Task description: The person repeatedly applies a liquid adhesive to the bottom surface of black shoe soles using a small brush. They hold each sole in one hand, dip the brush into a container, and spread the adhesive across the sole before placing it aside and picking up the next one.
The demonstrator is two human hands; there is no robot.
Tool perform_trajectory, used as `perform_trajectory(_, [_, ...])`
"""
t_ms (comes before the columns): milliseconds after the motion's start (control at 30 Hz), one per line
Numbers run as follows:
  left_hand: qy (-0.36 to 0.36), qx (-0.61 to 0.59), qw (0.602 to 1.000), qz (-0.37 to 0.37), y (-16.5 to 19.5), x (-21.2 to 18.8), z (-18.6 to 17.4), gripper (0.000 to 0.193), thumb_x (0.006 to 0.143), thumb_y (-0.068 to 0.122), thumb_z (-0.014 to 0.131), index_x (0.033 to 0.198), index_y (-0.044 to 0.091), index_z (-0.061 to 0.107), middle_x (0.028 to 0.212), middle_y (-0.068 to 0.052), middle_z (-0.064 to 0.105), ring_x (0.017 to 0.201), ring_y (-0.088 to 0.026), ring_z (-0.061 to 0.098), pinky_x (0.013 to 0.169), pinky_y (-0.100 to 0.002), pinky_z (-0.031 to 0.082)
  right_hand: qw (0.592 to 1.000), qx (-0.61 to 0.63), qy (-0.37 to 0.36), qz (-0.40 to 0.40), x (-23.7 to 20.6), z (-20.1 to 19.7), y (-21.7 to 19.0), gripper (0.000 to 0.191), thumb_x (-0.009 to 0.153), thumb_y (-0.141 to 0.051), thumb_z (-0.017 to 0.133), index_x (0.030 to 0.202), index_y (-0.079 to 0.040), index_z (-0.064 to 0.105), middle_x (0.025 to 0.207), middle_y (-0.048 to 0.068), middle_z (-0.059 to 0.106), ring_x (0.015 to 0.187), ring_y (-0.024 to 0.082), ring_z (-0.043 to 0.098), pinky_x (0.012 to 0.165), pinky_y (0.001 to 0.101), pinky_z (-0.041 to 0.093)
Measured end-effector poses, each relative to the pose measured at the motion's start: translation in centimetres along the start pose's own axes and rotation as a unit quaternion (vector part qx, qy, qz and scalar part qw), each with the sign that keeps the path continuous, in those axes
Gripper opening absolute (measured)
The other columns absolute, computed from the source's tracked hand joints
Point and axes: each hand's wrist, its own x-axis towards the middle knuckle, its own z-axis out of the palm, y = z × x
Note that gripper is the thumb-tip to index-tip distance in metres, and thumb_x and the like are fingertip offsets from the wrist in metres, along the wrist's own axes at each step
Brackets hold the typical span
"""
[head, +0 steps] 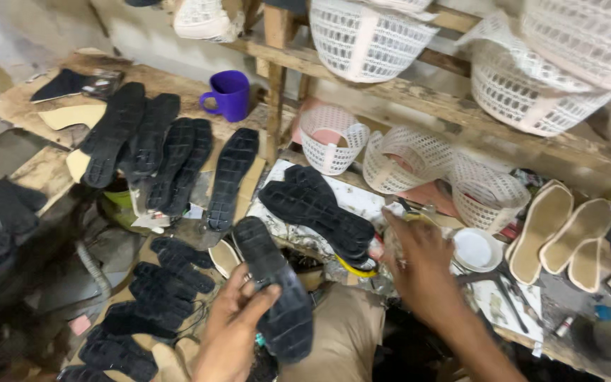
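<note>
Fingers (266,296) of my left hand (231,329) curl round a black sole (274,290), thumb across its treaded face and the rest tucked behind, so the grip is closed on it near the middle. That sole is rubbery, dark, long and rounded at both ends, ribbed with blocky tread, and it tilts from upper left down to lower right above my lap.

My right hand (422,265) reaches out over the counter (362,201), back of the hand towards me; its fingers are blurred and bent downward near a small metal tool (419,211), and I cannot tell whether they pinch anything.

Just beyond the held sole lies a stack of soles (319,212) of the same black tread, on a stained white sheet. More black soles (171,155) lean in a row to the left, and others (157,297) lie scattered low beside my left hand. A purple mug (229,94) stands behind them. White perforated uppers (401,159), curved like little baskets, sit along the wooden rack. Tan insoles (560,233), flat and fibrous, lie to the far right, near a white lid (475,249).
</note>
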Motion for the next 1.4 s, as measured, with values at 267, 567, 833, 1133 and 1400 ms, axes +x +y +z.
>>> perform_trajectory(267, [-0.043,-0.027,0.995,-0.081,-1.6,-0.4,0.1,0.065,0.085,-0.004,0.065,0.148,0.002,0.046,0.100,-0.014,0.074,0.085,-0.017,0.069,0.077,-0.031,0.054,0.982,-0.186,-0.028,-0.003,1.6,1.1,5.5,0.039,0.089,-0.049,0.057,0.110,-0.023,0.077,0.162,0.008,0.039,0.147,0.046,0.017,0.097,0.0765,0.021])
perform_trajectory(567, [-0.186,0.037,0.980,-0.054,0.7,-1.8,1.7,0.055,0.088,-0.007,0.065,0.141,-0.001,0.053,0.113,-0.007,0.074,0.101,-0.009,0.067,0.089,-0.025,0.053,0.995,0.095,0.011,0.022,0.1,-1.3,3.6,0.039,0.108,-0.041,0.050,0.111,-0.015,0.079,0.126,0.000,0.069,0.141,0.031,0.042,0.115,0.0568,0.032])
perform_trajectory(833, [-0.211,0.027,0.973,-0.087,1.1,-2.3,2.4,0.064,0.085,-0.009,0.066,0.146,0.003,0.050,0.110,-0.011,0.076,0.097,-0.014,0.070,0.084,-0.028,0.055,0.931,0.312,-0.095,-0.167,-1.0,-1.7,-3.3,0.046,0.092,-0.012,0.068,0.138,-0.019,0.068,0.135,0.006,0.055,0.127,0.027,0.047,0.108,0.0418,0.034])
perform_trajectory(1133, [-0.171,-0.014,0.984,-0.052,2.5,-2.3,2.7,0.060,0.087,-0.009,0.064,0.145,-0.001,0.054,0.102,-0.012,0.077,0.088,-0.014,0.070,0.080,-0.032,0.058,0.939,0.258,-0.048,-0.221,-2.2,-0.5,-3.7,0.052,0.082,0.004,0.067,0.122,-0.027,0.078,0.126,0.003,0.062,0.116,0.025,0.050,0.103,0.0384,0.038])
perform_trajectory(1400, [-0.177,-0.035,0.984,-0.013,3.5,-2.8,3.3,0.080,0.082,-0.009,0.067,0.155,0.006,0.038,0.109,-0.010,0.074,0.094,-0.013,0.071,0.084,-0.030,0.057,0.941,0.245,0.001,-0.232,-2.2,-0.5,-4.5,0.060,0.079,0.010,0.065,0.126,-0.025,0.074,0.124,0.004,0.061,0.114,0.024,0.050,0.100,0.0372,0.039])
